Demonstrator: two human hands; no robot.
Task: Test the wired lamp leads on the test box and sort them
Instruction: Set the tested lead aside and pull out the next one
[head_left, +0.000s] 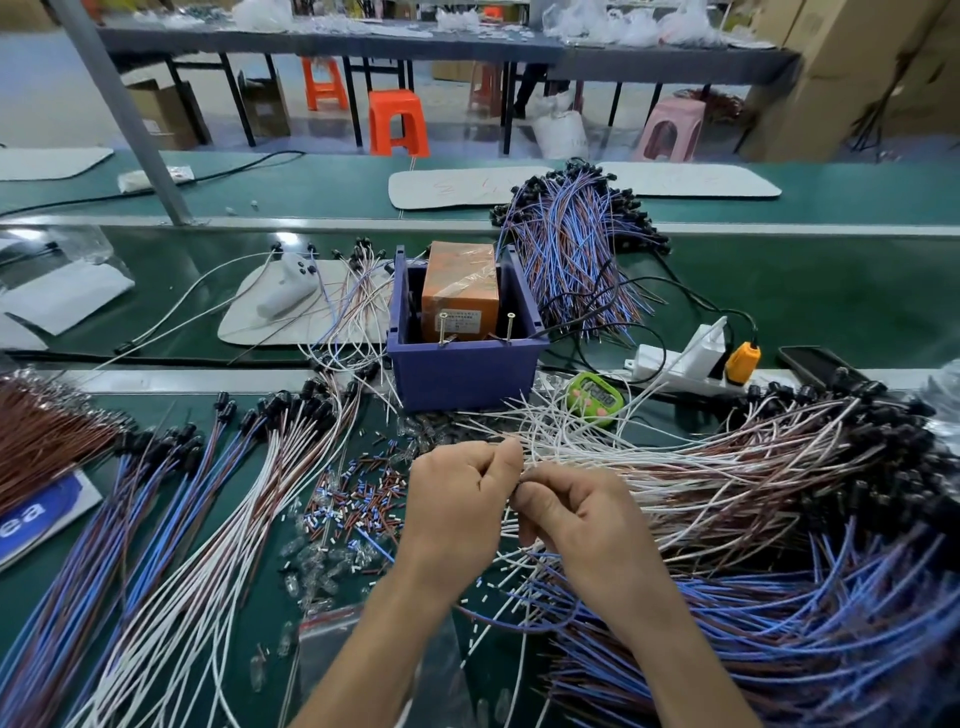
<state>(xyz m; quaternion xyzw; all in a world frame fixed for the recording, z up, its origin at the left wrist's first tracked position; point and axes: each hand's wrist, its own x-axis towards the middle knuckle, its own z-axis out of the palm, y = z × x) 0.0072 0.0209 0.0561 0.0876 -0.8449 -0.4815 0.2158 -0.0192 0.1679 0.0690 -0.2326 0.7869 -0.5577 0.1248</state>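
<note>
Two hands: left hand (457, 499) and right hand (576, 514) are each pinching white leads (623, 452). One blue box (462, 374) is holding one orange unit (460, 291); two screws (443, 327) are standing inside.

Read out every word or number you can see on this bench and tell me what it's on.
"ea": white letters on the blue and white card at the left edge; the rest is cut off.
Label on the orange box: too small to read.
Green timer display: digits blurred.
Red marks on the white board: too faint to read.
</note>
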